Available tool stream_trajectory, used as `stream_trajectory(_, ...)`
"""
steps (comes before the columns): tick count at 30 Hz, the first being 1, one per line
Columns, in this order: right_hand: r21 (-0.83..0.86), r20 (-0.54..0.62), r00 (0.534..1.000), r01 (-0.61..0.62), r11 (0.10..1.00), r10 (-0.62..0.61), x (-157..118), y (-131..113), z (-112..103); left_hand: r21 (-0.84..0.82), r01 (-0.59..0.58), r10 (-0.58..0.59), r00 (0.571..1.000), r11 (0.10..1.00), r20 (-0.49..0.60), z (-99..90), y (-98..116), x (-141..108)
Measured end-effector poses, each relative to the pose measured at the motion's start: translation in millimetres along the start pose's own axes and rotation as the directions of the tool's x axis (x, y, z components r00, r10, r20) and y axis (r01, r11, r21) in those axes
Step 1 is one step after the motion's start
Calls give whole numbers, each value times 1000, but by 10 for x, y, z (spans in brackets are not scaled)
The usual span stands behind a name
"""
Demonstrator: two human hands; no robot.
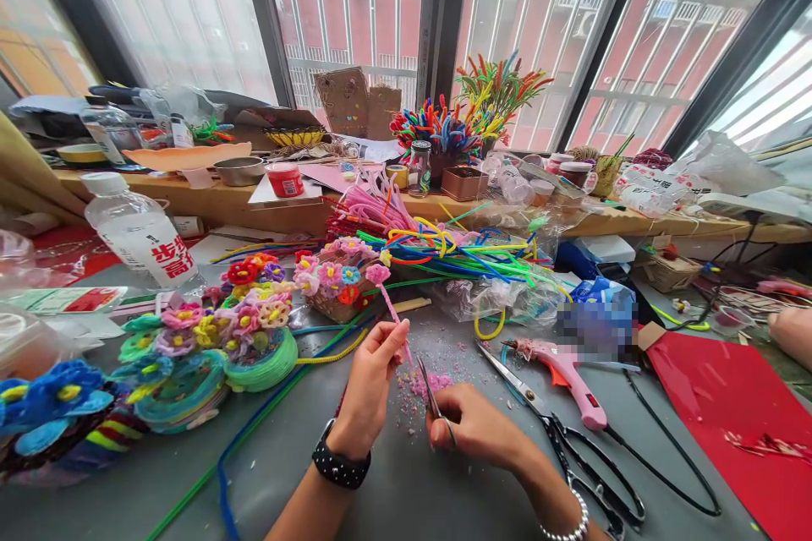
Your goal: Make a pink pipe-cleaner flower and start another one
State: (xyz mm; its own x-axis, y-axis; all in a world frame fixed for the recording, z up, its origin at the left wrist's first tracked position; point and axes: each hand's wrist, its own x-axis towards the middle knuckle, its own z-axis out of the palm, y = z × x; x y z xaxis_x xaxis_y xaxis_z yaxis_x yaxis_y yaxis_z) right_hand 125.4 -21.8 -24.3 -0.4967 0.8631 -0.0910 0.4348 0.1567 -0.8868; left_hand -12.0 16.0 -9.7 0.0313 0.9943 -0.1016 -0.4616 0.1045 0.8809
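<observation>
Pinched between the fingers of my left hand (373,372) is a pink pipe cleaner (392,307), with a pink flower shape at its upper end. My right hand (473,424) grips small scissors (429,389), whose blades point up toward the lower end of that stem. Below them, pink fuzz clippings (437,385) lie scattered on the grey table. Just beyond my left hand stands a small basket of pipe cleaner flowers (336,275). To the right of my right hand lie large black-handled scissors (558,431) and a pink glue gun (574,380).
More flower-filled pots (260,355) crowd the left, beside a clear plastic bottle (136,228). A pile of loose pipe cleaners (444,249) lies behind the hands. At the right are a red sheet (729,406) and part of another person's arm (792,334).
</observation>
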Motion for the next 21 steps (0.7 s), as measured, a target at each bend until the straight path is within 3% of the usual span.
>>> stream_trajectory(9,33,4,1000,16,999,-17,-9,-9,55,-32,72,-67,989,997,128,38,-25,-32)
stream_trajectory(21,79,-196,978,-52,996,66,59,35,157,-91,47,-40,996,995,86,18,-47,-8)
